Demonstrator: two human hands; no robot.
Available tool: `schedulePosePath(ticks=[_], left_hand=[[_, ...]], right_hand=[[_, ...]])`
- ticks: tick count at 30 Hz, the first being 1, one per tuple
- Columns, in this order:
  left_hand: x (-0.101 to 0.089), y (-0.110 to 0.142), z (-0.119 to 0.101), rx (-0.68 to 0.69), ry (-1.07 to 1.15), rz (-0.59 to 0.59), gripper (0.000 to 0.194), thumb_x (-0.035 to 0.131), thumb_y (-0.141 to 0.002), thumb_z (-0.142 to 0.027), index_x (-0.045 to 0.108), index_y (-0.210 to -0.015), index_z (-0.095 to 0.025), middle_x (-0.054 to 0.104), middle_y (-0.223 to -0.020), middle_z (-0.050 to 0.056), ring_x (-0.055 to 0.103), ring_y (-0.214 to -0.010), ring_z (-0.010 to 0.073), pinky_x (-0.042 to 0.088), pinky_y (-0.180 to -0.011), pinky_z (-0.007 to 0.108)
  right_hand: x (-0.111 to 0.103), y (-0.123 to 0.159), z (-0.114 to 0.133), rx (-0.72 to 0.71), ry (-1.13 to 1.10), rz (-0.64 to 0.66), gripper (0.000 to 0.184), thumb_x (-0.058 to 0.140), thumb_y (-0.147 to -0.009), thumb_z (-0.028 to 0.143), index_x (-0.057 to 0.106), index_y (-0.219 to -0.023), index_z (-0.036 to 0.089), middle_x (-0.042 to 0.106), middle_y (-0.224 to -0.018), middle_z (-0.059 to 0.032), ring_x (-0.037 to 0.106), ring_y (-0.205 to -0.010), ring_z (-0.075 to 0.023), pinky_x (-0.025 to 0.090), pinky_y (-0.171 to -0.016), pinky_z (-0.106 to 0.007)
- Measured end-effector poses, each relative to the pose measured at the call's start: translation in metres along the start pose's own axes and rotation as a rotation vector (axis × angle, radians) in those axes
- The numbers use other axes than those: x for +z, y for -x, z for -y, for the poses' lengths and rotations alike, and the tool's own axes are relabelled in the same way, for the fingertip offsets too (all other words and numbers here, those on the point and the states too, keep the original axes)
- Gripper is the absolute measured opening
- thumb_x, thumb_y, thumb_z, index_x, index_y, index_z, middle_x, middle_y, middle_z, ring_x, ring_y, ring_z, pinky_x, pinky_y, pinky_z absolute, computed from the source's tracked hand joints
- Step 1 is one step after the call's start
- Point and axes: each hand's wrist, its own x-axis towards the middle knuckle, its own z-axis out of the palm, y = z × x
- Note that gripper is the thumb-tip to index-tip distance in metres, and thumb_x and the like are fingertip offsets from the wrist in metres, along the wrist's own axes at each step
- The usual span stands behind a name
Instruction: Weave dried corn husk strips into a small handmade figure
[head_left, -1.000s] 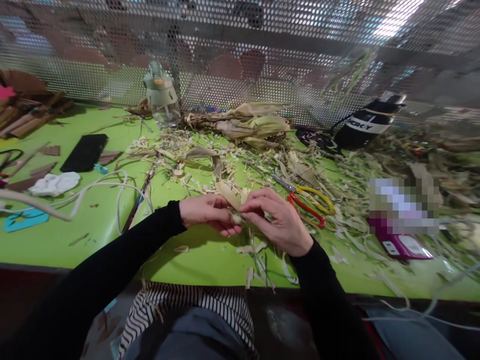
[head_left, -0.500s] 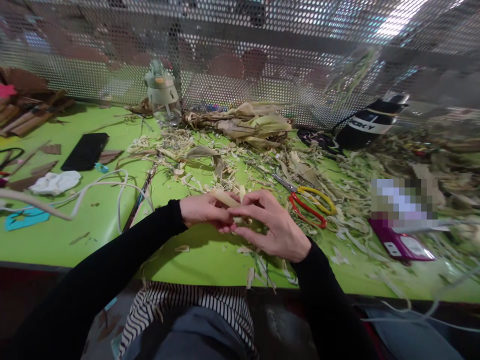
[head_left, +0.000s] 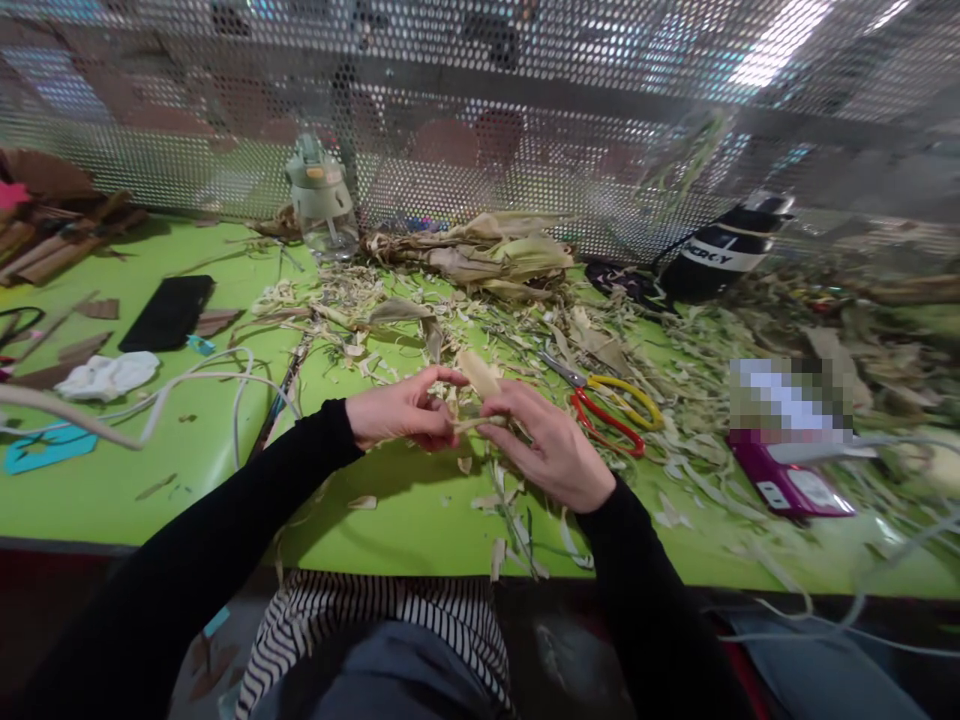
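Note:
My left hand point(head_left: 401, 412) and my right hand point(head_left: 551, 445) meet over the green table point(head_left: 187, 450), just past its near edge. Both pinch one pale strip of dried corn husk point(head_left: 480, 378); its wider end sticks up between the hands and a thin part runs across to my left fingers. Thin husk strands hang below my right hand. Red and yellow scissors point(head_left: 611, 405) lie right of my right hand, apart from it.
A heap of corn husks point(head_left: 487, 255) and scattered husk scraps cover the table's middle and right. A drinking bottle point(head_left: 321, 195), a black bottle point(head_left: 720, 255), a black phone point(head_left: 169, 312), white cables point(head_left: 202, 385), a magenta packet point(head_left: 791, 485) and a perforated metal screen point(head_left: 480, 110) surround them.
The husk strip has turned in my hands: its wide end now points up again, and my left thumb and finger have spread slightly along the thin part.

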Motion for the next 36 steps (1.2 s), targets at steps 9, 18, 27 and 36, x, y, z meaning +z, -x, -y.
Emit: schedulePosePath(ticks=[9, 18, 27, 36], left_hand=[[0.01, -0.004, 0.003, 0.186, -0.409, -0.125, 0.036, 0.063, -0.078, -0.037, 0.052, -0.103, -0.014, 0.063, -0.101, 0.011, 0.06, -0.085, 0.0171, 0.048, -0.066, 0.028], [0.01, -0.005, 0.001, 0.149, 0.207, -0.152, 0.045, 0.072, -0.073, -0.035, 0.056, -0.11, -0.017, 0.066, -0.088, 0.005, 0.063, -0.081, 0.0119, 0.049, -0.071, 0.024], [0.011, -0.001, 0.001, 0.107, 0.305, -0.085, 0.047, 0.075, -0.068, -0.033, 0.052, -0.105, -0.016, 0.065, -0.072, 0.001, 0.063, -0.064, 0.0109, 0.047, -0.055, 0.02], [0.021, -0.005, -0.001, 0.17, -0.165, -0.16, 0.032, 0.065, -0.076, -0.041, 0.054, -0.089, -0.014, 0.048, -0.056, -0.007, 0.041, -0.046, 0.0045, 0.032, -0.045, 0.018]], right_hand=[[0.016, -0.002, 0.002, -0.033, 0.081, -0.046, 0.028, 0.052, -0.088, 0.017, 0.051, -0.115, 0.02, 0.063, -0.11, -0.0103, 0.061, -0.097, -0.0222, 0.054, -0.079, -0.04], [0.012, -0.003, 0.007, 0.156, -0.107, -0.323, 0.027, 0.063, -0.082, 0.04, 0.054, -0.096, 0.019, 0.061, -0.098, -0.0083, 0.061, -0.083, -0.0192, 0.054, -0.067, -0.034], [0.006, 0.0, 0.006, 0.199, -0.199, -0.068, 0.014, 0.051, -0.089, 0.028, 0.059, -0.094, 0.018, 0.066, -0.082, -0.003, 0.061, -0.072, -0.0152, 0.048, -0.064, -0.028], [0.004, -0.001, 0.014, 0.089, -0.056, 0.017, 0.026, 0.04, -0.094, 0.026, 0.056, -0.076, 0.018, 0.058, -0.066, -0.0004, 0.052, -0.058, -0.0121, 0.039, -0.055, -0.024]])
